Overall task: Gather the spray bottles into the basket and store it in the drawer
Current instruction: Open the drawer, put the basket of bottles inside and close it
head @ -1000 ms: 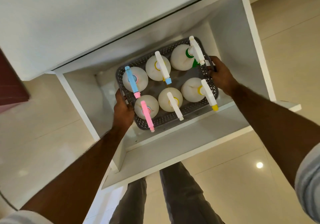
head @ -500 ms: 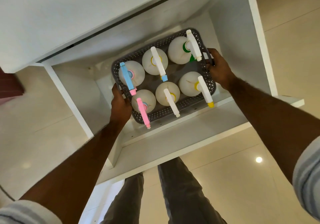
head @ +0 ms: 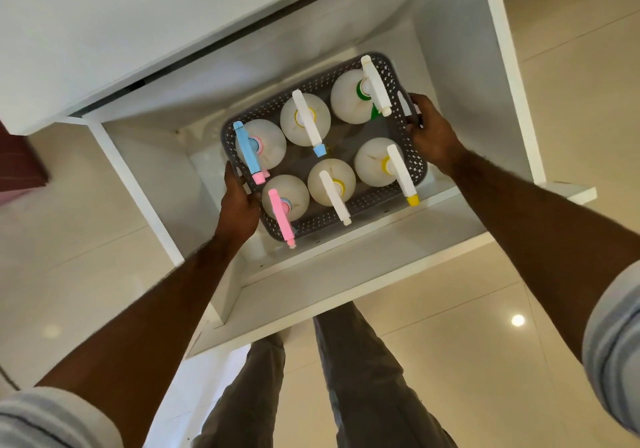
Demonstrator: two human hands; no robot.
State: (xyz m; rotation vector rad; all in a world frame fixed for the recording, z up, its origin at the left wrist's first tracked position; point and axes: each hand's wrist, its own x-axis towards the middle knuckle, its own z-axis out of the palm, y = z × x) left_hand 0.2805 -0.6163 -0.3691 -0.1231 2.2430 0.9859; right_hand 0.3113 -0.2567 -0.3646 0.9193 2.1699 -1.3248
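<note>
Grey perforated basket (head: 363, 201) holding six white spray bottles (head: 304, 119), inside open white drawer (head: 346, 274) beneath bench (head: 138, 31), left hand (head: 239, 205) and right hand (head: 433, 132) each with grip clamped on its ends.

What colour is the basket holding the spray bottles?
Grey, with a perforated lattice wall, the basket shows best in the head view.

Drawer (head: 346, 274) interior: open on top; bare white floor left of the basket (head: 346, 220).
Left gap: left hand (head: 239, 205) fills the space between basket end and drawer's left wall.
Right gap: right hand (head: 433, 135) sits between basket end and right wall; tight.
Overhead: desk (head: 138, 31) edge overhangs the drawer's back.
Basket top: six spray bottles (head: 304, 118) crowd it, nozzles jutting past the near rim.
Front: narrow strip between basket and drawer front.
</note>
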